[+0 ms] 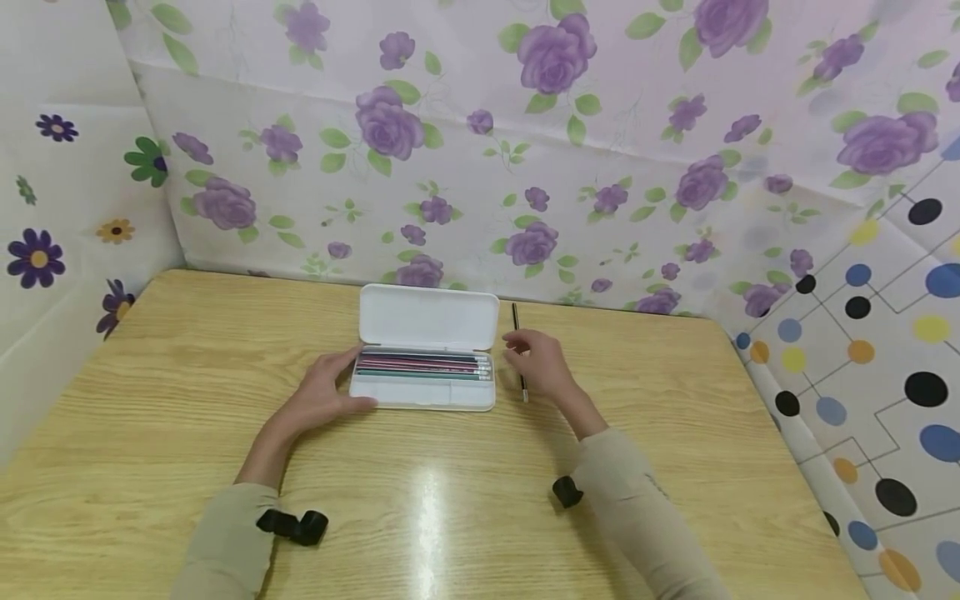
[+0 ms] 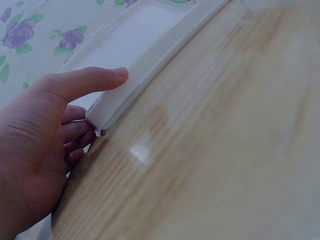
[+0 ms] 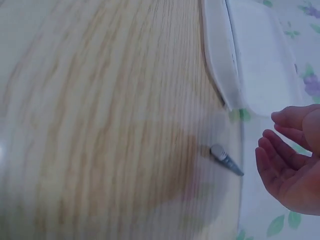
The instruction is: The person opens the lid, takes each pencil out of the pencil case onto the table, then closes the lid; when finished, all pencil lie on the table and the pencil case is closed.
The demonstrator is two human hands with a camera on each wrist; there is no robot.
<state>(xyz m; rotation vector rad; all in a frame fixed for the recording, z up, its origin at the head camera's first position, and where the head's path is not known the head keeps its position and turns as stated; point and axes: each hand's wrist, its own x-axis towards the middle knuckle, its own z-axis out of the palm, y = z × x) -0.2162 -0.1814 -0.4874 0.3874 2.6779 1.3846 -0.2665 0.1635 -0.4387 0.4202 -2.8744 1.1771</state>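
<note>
An open white pencil case (image 1: 401,392) lies on the table with its lid (image 1: 429,317) raised toward the back. Several pencils (image 1: 420,365), dark, reddish and green, lie side by side in its rear compartment. My left hand (image 1: 318,393) grips the case's left end, thumb along the front wall and fingers round the side, as the left wrist view also shows. Right of the case a single black pencil (image 1: 515,318) points away from me. Over it is my right hand (image 1: 542,364), fingers loosely bent and thumb apart, with nothing between them in the right wrist view.
The wood-grain table (image 1: 420,517) ends at a flowered backdrop (image 1: 465,208) just behind the case. A dotted sheet (image 1: 885,400) borders the right side, a flowered one (image 1: 67,250) the left. Black wrist straps with cameras (image 1: 300,527) sit at both sleeves.
</note>
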